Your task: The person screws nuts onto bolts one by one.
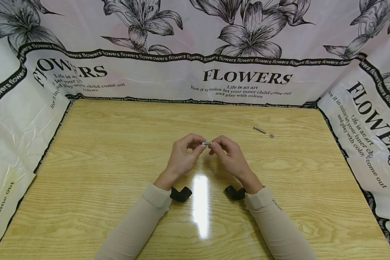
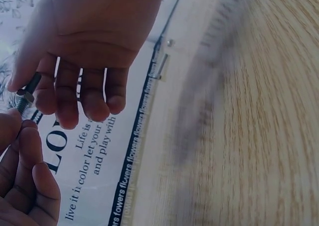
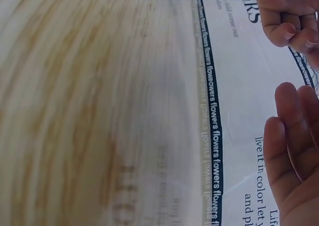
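Both hands meet above the middle of the table around a small metal bolt (image 1: 206, 143). My left hand (image 1: 183, 153) pinches one end between thumb and fingers. A hex nut (image 2: 25, 95) sits partway along the bolt, with thread showing between it and the left fingertips. The thumb and forefinger of my right hand (image 1: 229, 155) pinch at the nut; its other fingers extend loosely, as the left wrist view shows. In the right wrist view, only fingers of the right hand (image 3: 294, 151) and the left hand (image 3: 291, 22) appear, the bolt being out of frame.
A second bolt (image 1: 259, 129) lies on the wooden table (image 1: 117, 151) toward the back right, a loose nut (image 1: 271, 135) beside it. Flower-printed cloth (image 1: 169, 79) walls the back and sides. Black wrist mounts (image 1: 181, 194) show at both cuffs.
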A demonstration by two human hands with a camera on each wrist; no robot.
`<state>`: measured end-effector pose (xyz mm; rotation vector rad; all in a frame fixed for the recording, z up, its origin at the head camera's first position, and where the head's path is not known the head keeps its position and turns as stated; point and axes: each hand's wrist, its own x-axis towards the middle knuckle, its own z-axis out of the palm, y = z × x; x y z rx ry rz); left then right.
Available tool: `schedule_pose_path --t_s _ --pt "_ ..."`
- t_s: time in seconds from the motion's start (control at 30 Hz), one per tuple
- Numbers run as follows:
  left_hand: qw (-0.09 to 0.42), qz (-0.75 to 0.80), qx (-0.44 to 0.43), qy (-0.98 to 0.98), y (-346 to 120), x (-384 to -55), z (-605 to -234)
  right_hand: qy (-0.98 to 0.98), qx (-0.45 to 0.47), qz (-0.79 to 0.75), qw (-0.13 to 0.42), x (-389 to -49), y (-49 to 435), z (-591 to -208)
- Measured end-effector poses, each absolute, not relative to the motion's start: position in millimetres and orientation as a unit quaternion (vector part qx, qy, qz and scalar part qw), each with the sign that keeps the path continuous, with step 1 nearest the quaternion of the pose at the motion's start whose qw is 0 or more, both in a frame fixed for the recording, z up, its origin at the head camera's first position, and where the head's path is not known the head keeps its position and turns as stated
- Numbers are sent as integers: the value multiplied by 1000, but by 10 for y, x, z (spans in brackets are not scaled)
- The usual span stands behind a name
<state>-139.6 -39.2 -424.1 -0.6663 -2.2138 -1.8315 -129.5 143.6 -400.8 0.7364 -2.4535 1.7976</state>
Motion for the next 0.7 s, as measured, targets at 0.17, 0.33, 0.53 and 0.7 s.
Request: schedule_pose_path --t_s 0.17,0.33,0.53,0.7 --pt "96 -618 -224 -748 -388 -1398 -4241 -771 239 590 11 -1299 1441 -4013" --pt "97 -618 -225 -747 -389 -1399 -4246 -769 257 585 24 -1291 1427 -4005" --pt "96 -619 -224 -747 -388 -1396 -4237 -785 242 569 19 -1287 1416 -3981" --pt "94 -621 -225 -745 -387 -1399 -4238 -777 237 583 14 -1290 1424 -3993"
